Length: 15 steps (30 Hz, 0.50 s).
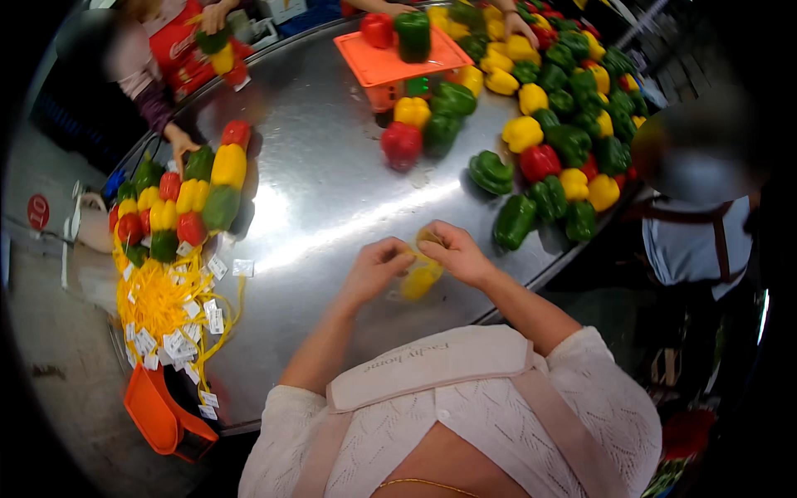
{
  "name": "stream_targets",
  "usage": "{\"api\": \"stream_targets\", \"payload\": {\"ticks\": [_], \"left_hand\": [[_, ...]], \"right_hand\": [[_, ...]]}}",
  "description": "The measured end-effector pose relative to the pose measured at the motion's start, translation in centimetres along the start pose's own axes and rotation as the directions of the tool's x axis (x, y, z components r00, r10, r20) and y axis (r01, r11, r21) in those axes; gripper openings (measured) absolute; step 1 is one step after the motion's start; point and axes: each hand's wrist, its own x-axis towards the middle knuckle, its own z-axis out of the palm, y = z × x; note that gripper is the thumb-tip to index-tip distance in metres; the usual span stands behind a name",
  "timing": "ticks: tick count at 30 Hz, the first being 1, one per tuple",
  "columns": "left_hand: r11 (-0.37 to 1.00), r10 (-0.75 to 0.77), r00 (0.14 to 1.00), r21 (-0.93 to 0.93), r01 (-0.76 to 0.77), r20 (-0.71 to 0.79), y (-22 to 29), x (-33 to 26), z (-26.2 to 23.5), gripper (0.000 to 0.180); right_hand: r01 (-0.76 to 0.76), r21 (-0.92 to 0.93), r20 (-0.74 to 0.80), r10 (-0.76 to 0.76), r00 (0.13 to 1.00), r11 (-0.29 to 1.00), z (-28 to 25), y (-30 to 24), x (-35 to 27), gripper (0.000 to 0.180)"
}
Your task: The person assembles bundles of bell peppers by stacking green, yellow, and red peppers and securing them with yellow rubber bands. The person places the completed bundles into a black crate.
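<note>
gripping a yellow pepper [419,280] between them, left hand [378,267] and right hand [455,251] meet over the steel worktop [324,199], fingers curled, forearms angled inward

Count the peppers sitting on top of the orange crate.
2. A red pepper sits on the left of the orange crate, and a green pepper stands right beside it. Others lie on the table around the crate, not on it.
</note>
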Motion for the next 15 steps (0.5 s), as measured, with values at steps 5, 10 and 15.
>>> {"api": "stream_targets", "payload": {"ticks": [5, 10, 15], "left_hand": [[0.794, 0.129, 0.99, -0.593, -0.137, -0.056, 2.5, -1.1, 3.2, 0.006], [0.523, 0.379, 0.923, -0.839, -0.152, 0.069, 4.3, -0.1, 5.5, 0.013], [0.996, 0.059, 0.996, -0.068, -0.054, 0.065, 4.0, -0.5, 7.4, 0.018]], "right_hand": [[0.069, 0.553, -0.034, -0.061, 0.998, 0.83, -1.2, -1.8, -1.5, 0.009], [-0.017, 0.759, 0.053, -0.036, 0.998, 0.651, -2.2, -2.0, -2.1, 0.007], [0.036, 0.856, -0.059, 0.027, 0.998, 0.516, -3.9, -2.1, -2.9, 0.012]]}}
